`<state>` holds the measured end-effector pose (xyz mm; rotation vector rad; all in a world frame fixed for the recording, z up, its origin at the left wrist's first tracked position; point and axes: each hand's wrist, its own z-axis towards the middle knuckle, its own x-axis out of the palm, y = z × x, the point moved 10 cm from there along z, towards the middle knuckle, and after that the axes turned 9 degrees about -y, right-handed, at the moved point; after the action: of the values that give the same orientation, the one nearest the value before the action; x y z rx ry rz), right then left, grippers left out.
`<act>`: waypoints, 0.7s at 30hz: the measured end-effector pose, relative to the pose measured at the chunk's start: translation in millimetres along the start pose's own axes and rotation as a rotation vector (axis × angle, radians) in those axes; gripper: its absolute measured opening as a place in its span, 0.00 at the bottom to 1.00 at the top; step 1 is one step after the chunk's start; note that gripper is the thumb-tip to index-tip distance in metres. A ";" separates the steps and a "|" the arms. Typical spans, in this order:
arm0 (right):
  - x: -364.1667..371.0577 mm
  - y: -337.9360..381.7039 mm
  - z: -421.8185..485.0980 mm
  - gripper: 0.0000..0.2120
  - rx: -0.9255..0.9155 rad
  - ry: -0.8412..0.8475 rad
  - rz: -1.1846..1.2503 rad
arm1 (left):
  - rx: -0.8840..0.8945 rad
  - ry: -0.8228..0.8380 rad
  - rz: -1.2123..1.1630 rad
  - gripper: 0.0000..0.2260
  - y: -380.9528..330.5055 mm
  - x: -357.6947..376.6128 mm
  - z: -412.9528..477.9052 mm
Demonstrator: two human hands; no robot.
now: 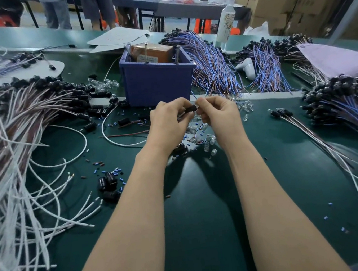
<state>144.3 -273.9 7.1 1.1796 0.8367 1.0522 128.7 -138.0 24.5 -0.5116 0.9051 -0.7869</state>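
1. Hands at work: two, the left hand [168, 123] and the right hand [219, 114].
2. Black socket [189, 109] pinched between them: one.
3. Blue bin [158, 85] just beyond the hands: one, with one orange-brown box [154, 52] inside and two long metal pins [146, 51] standing up from it.
4. Loose black sockets [108, 182] clustered near left: three.
5. Finished leads [280, 112] lying apart on the right: three black heads, as far as I can tell.
6. Heaps of blue-purple wires [215, 66] right of the bin: at least three.
7. Heap of white wires [9, 173] on the left: one, its strands past counting.
8. Clear bulbs [209, 141] under the hands: too many and too small to count.
9. Bottle [227, 19]: one, far right.
10. White controller [247, 66]: one.
11. Pink sheet [330, 59]: one.
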 end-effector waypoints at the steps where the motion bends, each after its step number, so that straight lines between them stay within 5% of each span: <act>1: 0.0 0.0 0.3 0.08 0.002 0.004 0.015 | 0.015 0.007 -0.009 0.07 -2.0 0.7 -0.1; 17: 8.7 -17.6 -3.0 0.08 0.111 -0.014 0.103 | -0.074 -0.026 -0.091 0.05 6.9 -0.7 2.2; 21: 17.5 -12.4 -6.4 0.05 0.097 0.074 0.065 | -0.040 -0.079 0.119 0.10 1.1 -2.9 4.1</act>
<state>146.3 -256.0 -6.1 1.2626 0.9209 1.1251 131.5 -134.8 27.4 -0.5162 0.8713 -0.6376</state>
